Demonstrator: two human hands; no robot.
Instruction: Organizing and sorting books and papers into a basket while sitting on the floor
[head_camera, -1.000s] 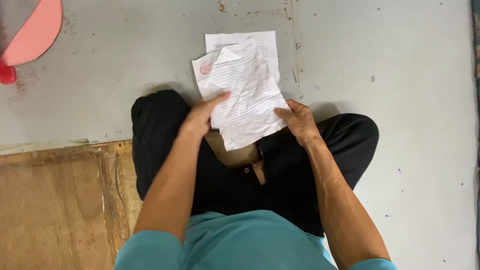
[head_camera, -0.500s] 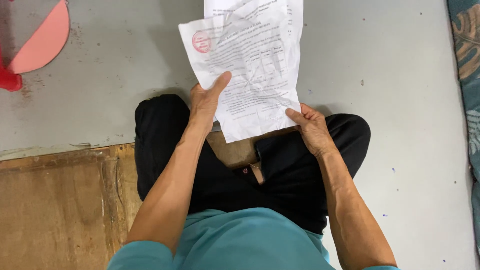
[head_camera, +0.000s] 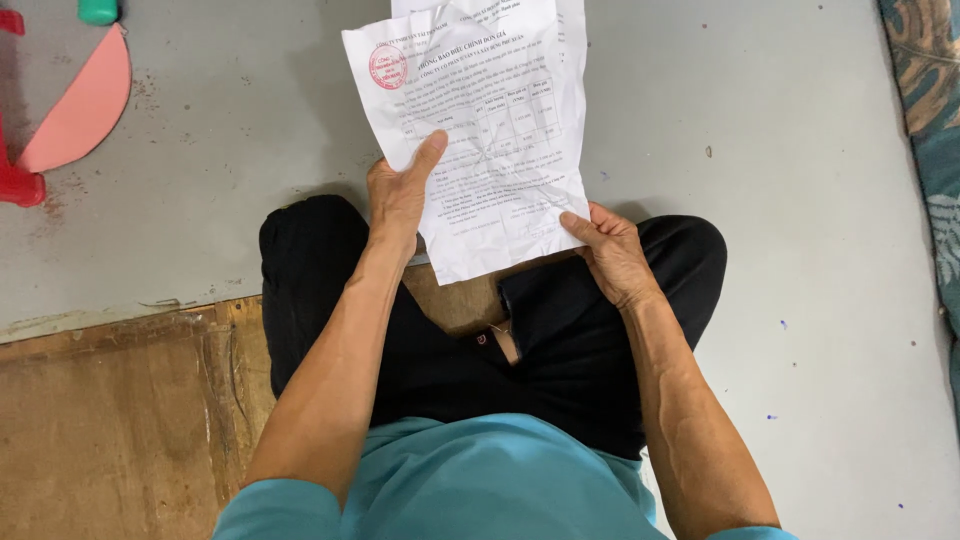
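Observation:
I sit cross-legged in black trousers on a grey floor. Both hands hold up a creased white printed sheet (head_camera: 480, 130) with a red round stamp at its top left and a small table in the text. My left hand (head_camera: 400, 195) grips its left edge, thumb lying on the front. My right hand (head_camera: 610, 250) pinches the lower right corner. A second white sheet (head_camera: 575, 30) peeks out behind the first along the top and right side.
A pink curved flat piece (head_camera: 85, 105) and a red object (head_camera: 18, 185) lie at the far left, with a teal thing (head_camera: 98, 10) above. A brown wooden board (head_camera: 110, 420) covers the floor at lower left. Patterned fabric (head_camera: 925, 100) runs along the right edge.
The crumpled sheets were lifted off the floor and spread flat. They now stand higher and smoother, and my left thumb has slid up the sheet's left edge.

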